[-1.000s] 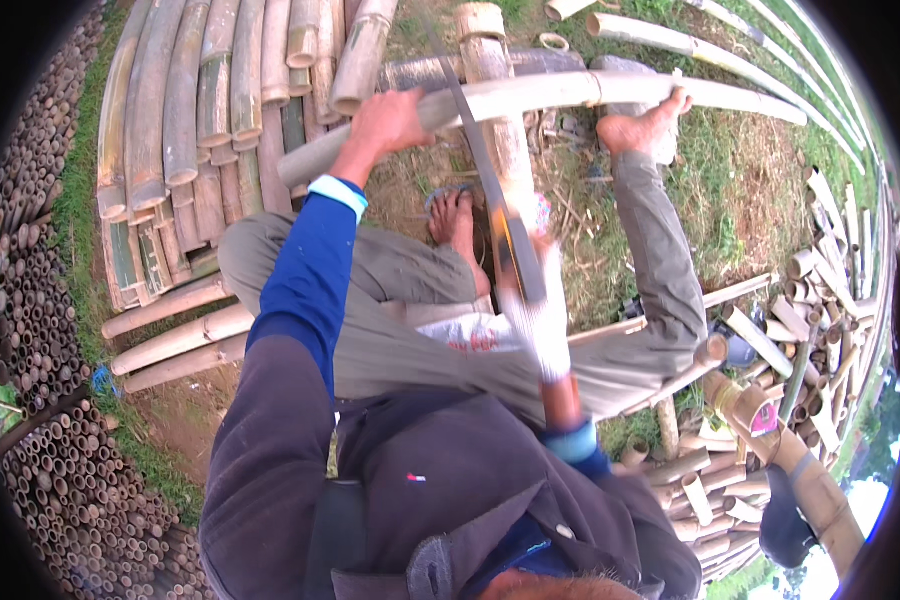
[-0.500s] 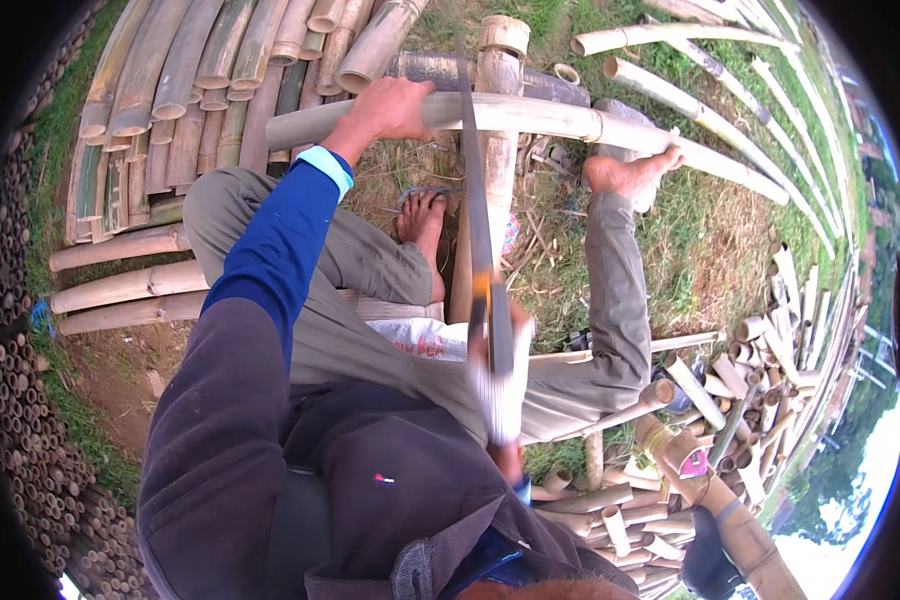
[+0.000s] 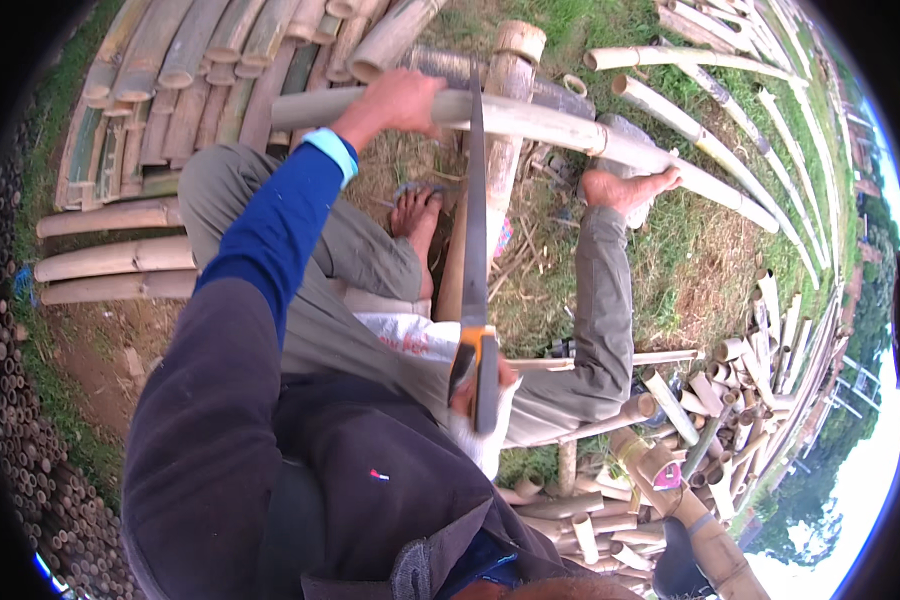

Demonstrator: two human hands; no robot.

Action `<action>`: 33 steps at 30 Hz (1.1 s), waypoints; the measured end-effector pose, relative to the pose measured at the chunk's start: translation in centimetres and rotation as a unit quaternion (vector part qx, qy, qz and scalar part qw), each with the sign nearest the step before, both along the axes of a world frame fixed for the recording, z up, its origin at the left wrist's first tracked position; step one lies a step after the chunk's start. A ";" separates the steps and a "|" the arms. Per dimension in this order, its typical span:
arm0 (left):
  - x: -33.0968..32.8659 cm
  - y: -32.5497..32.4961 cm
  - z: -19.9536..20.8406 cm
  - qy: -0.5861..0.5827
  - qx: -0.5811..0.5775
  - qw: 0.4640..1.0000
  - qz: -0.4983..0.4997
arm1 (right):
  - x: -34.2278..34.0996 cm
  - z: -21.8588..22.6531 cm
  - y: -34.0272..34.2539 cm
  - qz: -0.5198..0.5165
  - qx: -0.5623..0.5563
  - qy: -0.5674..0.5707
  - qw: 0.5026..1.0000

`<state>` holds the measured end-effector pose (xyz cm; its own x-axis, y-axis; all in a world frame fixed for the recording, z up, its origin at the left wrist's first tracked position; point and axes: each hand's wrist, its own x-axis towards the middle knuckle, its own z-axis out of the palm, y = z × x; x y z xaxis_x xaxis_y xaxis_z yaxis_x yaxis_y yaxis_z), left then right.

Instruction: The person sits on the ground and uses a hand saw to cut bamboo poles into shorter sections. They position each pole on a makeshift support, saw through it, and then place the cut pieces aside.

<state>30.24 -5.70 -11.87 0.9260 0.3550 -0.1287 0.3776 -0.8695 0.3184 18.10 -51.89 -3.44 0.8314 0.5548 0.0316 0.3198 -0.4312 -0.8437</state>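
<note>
A pale bamboo pole [image 3: 545, 122] lies crosswise in front of me over an upright bamboo post [image 3: 510, 75]. My left hand [image 3: 398, 103] is closed over the pole, left of the post. In my right hand [image 3: 490, 388], close to my body, is a handsaw [image 3: 476, 230] with an orange and black handle. Its long blade points away from me, and the far end crosses the pole just right of my left hand. I cannot make out how deep the blade sits. My bare right foot [image 3: 625, 187] rests against the pole farther right.
Stacked bamboo lengths [image 3: 185, 60] fill the far left, with more poles [image 3: 120, 257] beside my left knee. Long poles [image 3: 690, 120] spread across the grass at the right. Short bamboo offcuts [image 3: 740, 400] are heaped at the lower right. A white sack [image 3: 400, 330] lies between my legs.
My right hand has drawn the handsaw back toward my body. My left hand stays on the bamboo pole, and the whole view has shifted slightly.
</note>
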 end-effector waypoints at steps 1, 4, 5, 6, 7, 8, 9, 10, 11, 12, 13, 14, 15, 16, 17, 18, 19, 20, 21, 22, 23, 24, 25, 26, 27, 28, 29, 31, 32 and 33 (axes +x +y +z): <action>0.3 -0.6 0.0 -0.006 0.004 1.000 -0.004 | 3.3 -0.3 2.2 0.064 -0.069 -0.065 0.993; 0.0 -1.1 -0.4 -0.004 0.003 1.000 0.008 | 12.7 -5.6 16.4 0.053 0.103 0.008 0.993; 1.4 -1.4 0.2 -0.016 0.001 1.000 -0.006 | 15.5 -7.1 19.2 0.030 0.171 -0.040 0.984; 1.3 -1.2 0.2 -0.014 0.000 1.000 -0.001 | 16.3 -5.3 20.0 0.051 0.151 0.069 0.985; 1.1 -0.9 0.2 -0.014 -0.005 1.000 -0.009 | 16.0 -5.9 19.9 0.054 0.143 0.046 0.987; 0.7 -0.7 0.2 -0.013 -0.013 1.000 -0.020 | 15.5 -6.4 19.7 0.057 0.135 0.022 0.989; -0.5 0.2 -0.4 -0.009 -0.021 1.000 -0.020 | 13.1 -5.0 18.3 0.040 0.101 0.053 0.993; -1.0 1.8 -0.4 -0.010 -0.020 1.000 -0.021 | 10.8 -4.9 15.4 0.044 0.050 0.006 0.998; 3.1 1.1 0.1 -0.028 -0.023 0.998 -0.061 | 9.0 -3.7 10.9 -0.008 -0.023 -0.066 0.998; 3.8 0.0 -0.2 -0.021 -0.029 0.997 -0.069 | 5.8 -2.2 6.5 -0.001 -0.052 -0.091 0.994; 4.2 -1.2 -0.5 -0.012 -0.033 0.997 -0.075 | 2.5 -0.7 2.3 0.008 -0.077 -0.115 0.990; 1.6 0.4 -0.3 0.000 -0.018 1.000 -0.025 | 0.4 -1.2 -0.5 0.008 0.010 -0.004 1.000; 0.6 0.3 -0.2 0.003 -0.016 1.000 -0.008 | -1.2 -3.4 -2.1 -0.004 0.070 -0.020 0.997; 0.3 0.2 0.0 0.004 -0.013 1.000 -0.003 | -0.2 -2.7 -0.8 0.020 0.035 -0.033 0.999; 0.0 -0.2 0.0 0.010 -0.012 1.000 0.005 | 2.2 -2.5 0.8 0.045 0.000 -0.045 0.998; 0.2 -0.4 0.4 0.009 -0.006 1.000 0.010 | 4.8 -3.0 5.0 0.044 0.018 -0.032 0.998; 3.0 -2.4 0.7 -0.008 -0.015 1.000 -0.023 | 7.4 -2.8 8.4 0.009 0.026 -0.037 0.999; -0.2 -1.0 0.7 0.004 -0.001 1.000 0.031 | 10.4 -4.4 13.8 0.056 0.063 0.000 0.996; 0.9 -2.0 1.2 -0.015 -0.008 1.000 0.019 | 13.8 -6.7 17.0 0.032 0.114 -0.028 0.993; 1.6 -2.6 1.7 -0.032 -0.012 0.999 0.016 | 17.0 -7.7 19.1 0.043 0.153 -0.012 0.987; 1.6 -2.1 1.3 -0.017 0.002 1.000 0.009 | 17.3 -7.2 20.0 0.047 0.151 -0.014 0.987; 1.6 -1.5 1.3 -0.015 -0.003 1.000 0.002 | 17.1 -6.3 20.2 0.048 0.143 -0.017 0.988; 1.2 -1.1 1.3 -0.011 -0.013 1.000 -0.005 | 15.4 -6.0 19.4 0.034 0.104 -0.021 0.994; 0.4 -0.3 0.9 -0.007 -0.020 1.000 -0.003 | 13.1 -2.6 17.8 0.039 0.065 0.108 0.991; 0.5 -0.1 1.3 -0.025 -0.016 0.999 -0.022 | 10.9 -3.0 13.9 0.045 0.043 0.039 0.997; 0.5 0.0 1.0 -0.022 -0.013 0.999 -0.021 | 8.0 -3.3 10.0 0.042 0.016 -0.024 0.999; 0.5 0.1 0.7 -0.018 -0.009 1.000 -0.019 | 5.0 -2.4 5.8 0.016 -0.015 0.062 0.998; 1.3 -0.6 0.3 -0.001 -0.003 1.000 -0.011 | 0.5 -1.1 0.0 0.005 -0.024 0.015 1.000; 1.0 -1.1 -0.1 -0.002 -0.005 1.000 -0.007 | -1.1 -1.7 -1.0 -0.029 0.002 0.052 0.998; 0.6 -1.2 -0.3 -0.004 -0.003 1.000 -0.004 | 0.0 -1.2 -0.4 -0.009 -0.008 0.070 0.997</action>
<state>30.81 -6.88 -12.17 0.9298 0.3465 -0.1244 0.3682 -0.8703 0.3271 18.15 -52.30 -4.67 0.8367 0.5394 -0.0948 0.1915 -0.4503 -0.8721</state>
